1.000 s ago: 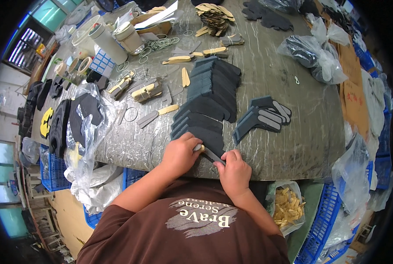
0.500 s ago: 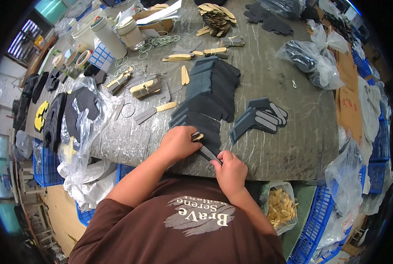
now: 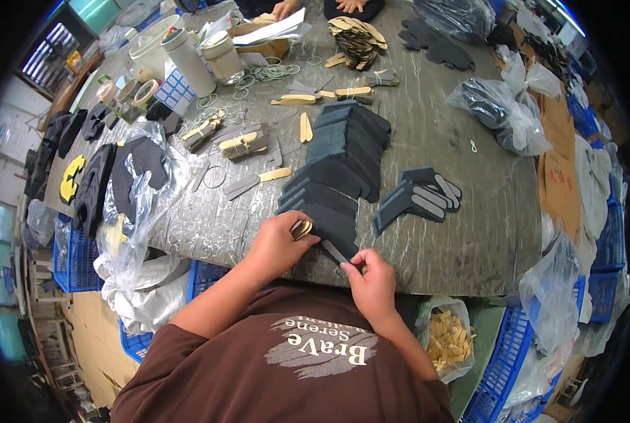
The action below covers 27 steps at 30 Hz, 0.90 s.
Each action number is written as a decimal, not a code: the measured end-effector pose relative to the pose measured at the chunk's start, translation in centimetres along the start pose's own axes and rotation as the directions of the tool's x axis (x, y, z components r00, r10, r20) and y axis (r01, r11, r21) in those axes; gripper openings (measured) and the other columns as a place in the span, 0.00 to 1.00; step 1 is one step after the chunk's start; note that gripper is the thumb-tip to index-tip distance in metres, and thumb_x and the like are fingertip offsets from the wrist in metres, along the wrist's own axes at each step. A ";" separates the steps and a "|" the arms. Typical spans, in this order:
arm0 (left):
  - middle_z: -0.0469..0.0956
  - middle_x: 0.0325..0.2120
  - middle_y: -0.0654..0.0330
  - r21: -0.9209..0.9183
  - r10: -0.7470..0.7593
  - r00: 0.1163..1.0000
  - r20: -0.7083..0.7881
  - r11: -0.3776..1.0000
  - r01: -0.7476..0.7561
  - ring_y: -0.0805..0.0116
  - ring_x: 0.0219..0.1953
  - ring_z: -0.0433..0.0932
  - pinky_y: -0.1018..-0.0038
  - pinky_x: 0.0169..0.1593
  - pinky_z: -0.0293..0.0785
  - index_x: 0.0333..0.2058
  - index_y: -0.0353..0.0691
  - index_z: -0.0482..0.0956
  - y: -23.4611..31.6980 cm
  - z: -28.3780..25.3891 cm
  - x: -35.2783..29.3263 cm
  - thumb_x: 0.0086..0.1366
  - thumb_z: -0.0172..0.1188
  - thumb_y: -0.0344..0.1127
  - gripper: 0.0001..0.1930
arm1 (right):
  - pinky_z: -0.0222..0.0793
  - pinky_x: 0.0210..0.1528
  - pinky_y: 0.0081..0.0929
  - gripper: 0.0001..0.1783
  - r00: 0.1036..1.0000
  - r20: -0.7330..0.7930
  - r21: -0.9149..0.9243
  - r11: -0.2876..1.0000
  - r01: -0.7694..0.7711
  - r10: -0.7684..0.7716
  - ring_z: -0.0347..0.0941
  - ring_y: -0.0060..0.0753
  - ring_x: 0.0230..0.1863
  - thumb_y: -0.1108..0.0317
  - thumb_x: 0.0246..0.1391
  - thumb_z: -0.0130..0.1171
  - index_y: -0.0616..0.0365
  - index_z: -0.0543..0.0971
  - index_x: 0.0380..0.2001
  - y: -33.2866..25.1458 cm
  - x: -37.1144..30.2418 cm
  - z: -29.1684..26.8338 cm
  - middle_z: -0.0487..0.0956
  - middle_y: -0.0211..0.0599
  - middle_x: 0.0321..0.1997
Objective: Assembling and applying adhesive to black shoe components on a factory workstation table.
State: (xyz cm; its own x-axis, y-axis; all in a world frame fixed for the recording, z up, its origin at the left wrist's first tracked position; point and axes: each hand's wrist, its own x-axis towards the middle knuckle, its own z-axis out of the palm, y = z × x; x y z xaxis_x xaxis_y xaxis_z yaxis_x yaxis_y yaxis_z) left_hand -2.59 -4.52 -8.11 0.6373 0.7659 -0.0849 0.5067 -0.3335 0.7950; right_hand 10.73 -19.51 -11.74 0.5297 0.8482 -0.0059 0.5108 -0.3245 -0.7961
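My left hand (image 3: pixel 280 243) is closed around a small stack of narrow tan-and-dark strips (image 3: pixel 301 229), whose ends stick out between thumb and fingers. My right hand (image 3: pixel 371 278) pinches the near end of a single grey strip (image 3: pixel 335 252). That strip slants up toward my left fingertips; whether they touch it I cannot tell. Both hands are at the near end of an overlapping row of dark cut pieces (image 3: pixel 340 144). To the right lies a smaller group of dark pieces (image 3: pixel 398 203) with several grey strips (image 3: pixel 428 200) on top.
Rubber-banded strip bundles (image 3: pixel 243 143) and loose strips lie left of the row. Behind them stand a white bottle (image 3: pixel 188 63) and a jar (image 3: pixel 222 58). Another person's hands (image 3: pixel 285 8) show at the far edge. A bag of yellowish scraps (image 3: pixel 450 338) hangs below the table's near edge.
The view has shifted slightly. The strips in my left hand show their ends more openly, and my right fingers still pinch the grey strip. Another person's hands have appeared at the far edge.
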 end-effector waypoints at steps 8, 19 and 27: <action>0.76 0.30 0.60 -0.185 0.017 0.999 0.049 0.983 -0.008 0.72 0.33 0.75 0.77 0.39 0.71 0.28 0.34 0.81 -0.8 0.6 -1.6 0.47 0.69 0.25 0.09 | 0.67 0.43 0.13 0.24 0.856 0.513 0.722 0.505 -0.473 0.068 0.72 0.16 0.38 0.83 0.52 0.54 0.66 0.68 0.54 -1.1 0.0 0.3 0.78 0.34 0.39; 0.75 0.29 0.57 -0.167 0.219 0.971 -0.092 0.958 -0.232 0.62 0.34 0.75 0.73 0.38 0.72 0.28 0.36 0.79 -1.9 1.8 -3.9 0.44 0.70 0.23 0.10 | 0.68 0.41 0.14 0.12 0.870 0.472 0.623 0.644 -0.444 0.142 0.73 0.17 0.38 0.81 0.53 0.56 0.68 0.74 0.42 -1.8 -0.3 0.9 0.79 0.35 0.37; 0.73 0.25 0.57 -0.016 0.367 0.929 -0.044 0.930 -0.368 0.57 0.31 0.74 0.68 0.34 0.71 0.25 0.37 0.74 -1.7 1.6 -3.9 0.46 0.65 0.21 0.09 | 0.71 0.41 0.16 0.10 0.969 0.248 0.546 0.827 -0.134 -0.007 0.76 0.20 0.39 0.82 0.52 0.56 0.70 0.75 0.40 -1.6 -0.8 2.0 0.81 0.40 0.37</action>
State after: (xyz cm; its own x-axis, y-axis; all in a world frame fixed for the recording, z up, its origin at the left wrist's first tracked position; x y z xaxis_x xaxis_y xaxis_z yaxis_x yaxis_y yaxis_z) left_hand -5.00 -7.77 -10.14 0.7523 0.6138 0.2391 0.2278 -0.5831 0.7798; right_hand 8.15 -18.85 -11.71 0.3410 0.9280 -0.1501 -0.0178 -0.1533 -0.9880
